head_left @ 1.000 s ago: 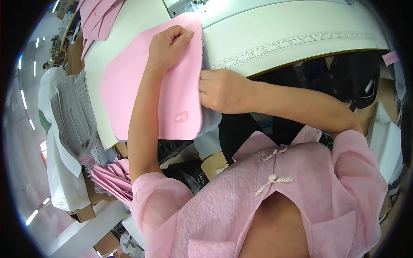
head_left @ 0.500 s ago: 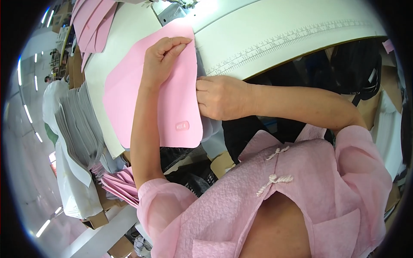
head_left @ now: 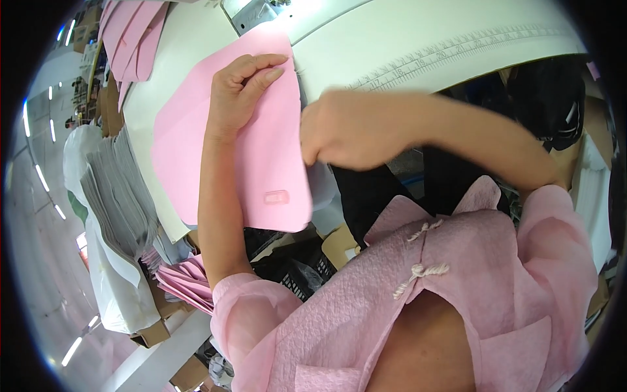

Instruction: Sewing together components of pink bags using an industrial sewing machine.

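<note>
A pink sheet-like panel [head_left: 196, 124] with rounded corners and a small raised label near its lower corner lies over the table's front edge. Along its right side, a grey layer shows beneath. My left hand [head_left: 243, 95] rests on the panel, thumb and forefinger pinched together at its upper right edge. At the middle of that same edge is my right hand [head_left: 346, 130], its fingers curled and closed on the panel's border, slightly smeared by motion. Just beyond the panel's top end sits the metal plate [head_left: 253, 16] of what looks like a sewing machine, under a bright light.
A printed ruler scale [head_left: 444, 59] runs along the white table's [head_left: 366, 39] front edge. More pink panels [head_left: 134, 39] lie at the far left. Left of the table are a stack of grey sheets [head_left: 121, 189] and folded pink pieces [head_left: 186, 281]. A black basket [head_left: 323, 268] stands below.
My right hand has moved slightly up and turned, its wrist rising over the table edge. The panel's lower corner has shifted a little down and right. My left hand keeps its pinch, slightly farther left.
</note>
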{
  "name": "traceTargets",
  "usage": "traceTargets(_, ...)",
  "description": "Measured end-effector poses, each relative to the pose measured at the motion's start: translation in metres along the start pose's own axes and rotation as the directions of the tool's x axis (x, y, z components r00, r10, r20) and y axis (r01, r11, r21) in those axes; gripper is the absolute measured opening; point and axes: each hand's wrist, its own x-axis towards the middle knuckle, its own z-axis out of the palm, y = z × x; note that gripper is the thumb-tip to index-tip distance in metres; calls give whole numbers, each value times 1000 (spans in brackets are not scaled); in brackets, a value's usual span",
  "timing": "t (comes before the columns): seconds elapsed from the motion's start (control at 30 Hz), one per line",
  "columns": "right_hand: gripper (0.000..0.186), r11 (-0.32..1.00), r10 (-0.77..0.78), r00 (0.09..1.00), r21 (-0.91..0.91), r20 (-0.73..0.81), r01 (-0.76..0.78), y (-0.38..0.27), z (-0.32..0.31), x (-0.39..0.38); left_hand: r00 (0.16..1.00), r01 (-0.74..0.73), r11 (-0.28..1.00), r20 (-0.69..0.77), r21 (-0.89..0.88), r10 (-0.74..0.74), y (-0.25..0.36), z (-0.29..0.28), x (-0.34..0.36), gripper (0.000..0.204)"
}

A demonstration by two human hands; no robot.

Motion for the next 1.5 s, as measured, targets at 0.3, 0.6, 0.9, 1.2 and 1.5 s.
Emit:
traceTargets(0.3,27,831,-18,993,-551,117,80,48,-83,15,999,16,1000,35,16,-16,-1,0,2,16)
traceTargets(0.6,31,790,160,977,-612,138,-43,36,-87,16,988,62,997,142,-44,-55,10,-6,8,16)
traceTargets(0.9,34,722,195,980,-683,45,-112,45,-74,5,978,-190,958,-46,216,204,-8,11,-2,16)
traceTargets(1.2,42,744,109,993,-666,46,-51,20,-59,-8,956,-11,888,-255,459,143,-1,29,-11,13)
traceTargets(1.5,37,724,191,981,-678,18,-128,32,-77,6,974,52,899,-222,435,51,-3,24,14,16)
